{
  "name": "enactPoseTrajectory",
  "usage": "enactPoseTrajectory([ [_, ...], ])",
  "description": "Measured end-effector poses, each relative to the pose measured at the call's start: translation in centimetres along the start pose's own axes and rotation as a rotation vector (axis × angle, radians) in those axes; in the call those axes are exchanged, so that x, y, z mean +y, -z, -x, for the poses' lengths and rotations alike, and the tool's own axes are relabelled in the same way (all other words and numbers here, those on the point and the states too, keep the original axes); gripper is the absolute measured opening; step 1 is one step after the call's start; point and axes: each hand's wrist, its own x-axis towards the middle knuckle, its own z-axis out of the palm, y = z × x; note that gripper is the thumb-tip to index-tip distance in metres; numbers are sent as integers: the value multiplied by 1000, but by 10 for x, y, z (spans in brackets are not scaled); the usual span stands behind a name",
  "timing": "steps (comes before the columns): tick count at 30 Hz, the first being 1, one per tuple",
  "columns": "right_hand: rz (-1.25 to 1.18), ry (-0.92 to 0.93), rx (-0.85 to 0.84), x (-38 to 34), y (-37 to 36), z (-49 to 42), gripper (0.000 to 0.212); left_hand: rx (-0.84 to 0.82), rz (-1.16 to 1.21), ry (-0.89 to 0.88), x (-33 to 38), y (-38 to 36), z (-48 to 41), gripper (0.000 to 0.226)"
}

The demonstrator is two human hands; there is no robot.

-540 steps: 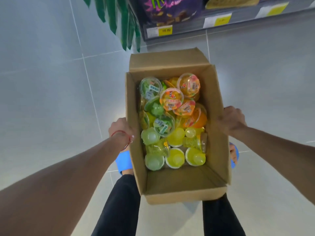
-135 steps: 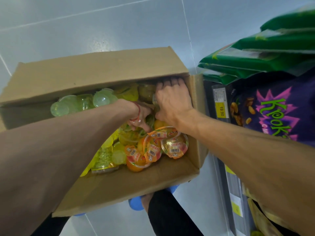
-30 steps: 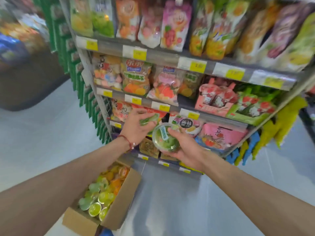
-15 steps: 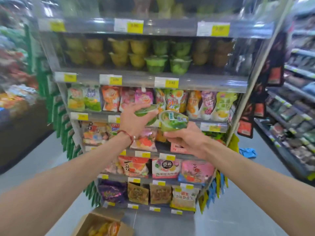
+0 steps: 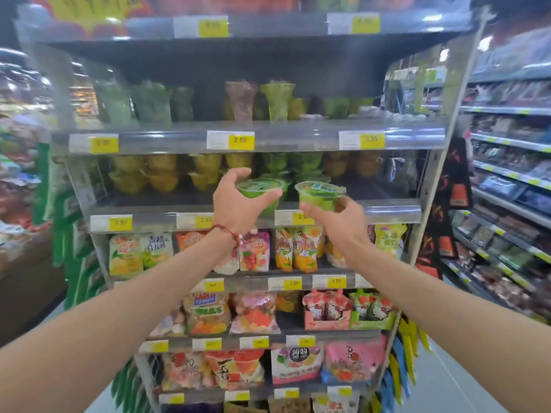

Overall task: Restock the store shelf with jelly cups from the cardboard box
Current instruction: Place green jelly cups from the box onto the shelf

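Note:
My left hand (image 5: 235, 204) grips a green jelly cup (image 5: 258, 190) held upright at the front edge of the jelly shelf (image 5: 390, 208). My right hand (image 5: 337, 217) holds a second green jelly cup (image 5: 320, 195) from below, just right of the first. Both cups hover in front of the stacked green jelly cups (image 5: 304, 166) on that shelf, with yellow stacks (image 5: 167, 174) to the left. The cardboard box is out of view.
A clear rail with yellow price tags (image 5: 241, 141) fronts each shelf. The shelf above carries tall drink cups (image 5: 275, 98). Below hang bags of fruit jelly (image 5: 301, 248). More shelving (image 5: 507, 174) lines the aisle on the right.
Both hands have risen with their green cups from the bag shelf level to the jelly cup shelf, and the view has tilted up so the box is gone from sight.

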Motion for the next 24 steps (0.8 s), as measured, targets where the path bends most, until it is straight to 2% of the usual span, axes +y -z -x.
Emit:
enactPoseTrajectory([
  [6, 46, 151, 160, -11, -6, -46, 57, 50, 88, 35, -1, -26, -37, 76],
  [12, 106, 159, 188, -8, -20, -94, 98, 70, 130, 7, -4, -49, -68, 76],
  [16, 139, 133, 140, -1, -29, -111, 108, 54, 109, 2, -14, -59, -84, 75],
  [21, 144, 138, 128, 6, -33, -116, 96, 41, 128, -45, -23, -67, -88, 73],
  [24, 141, 168, 125, 13, -35, -118, 81, -24, 119, -67, -27, -71, -87, 77],
])
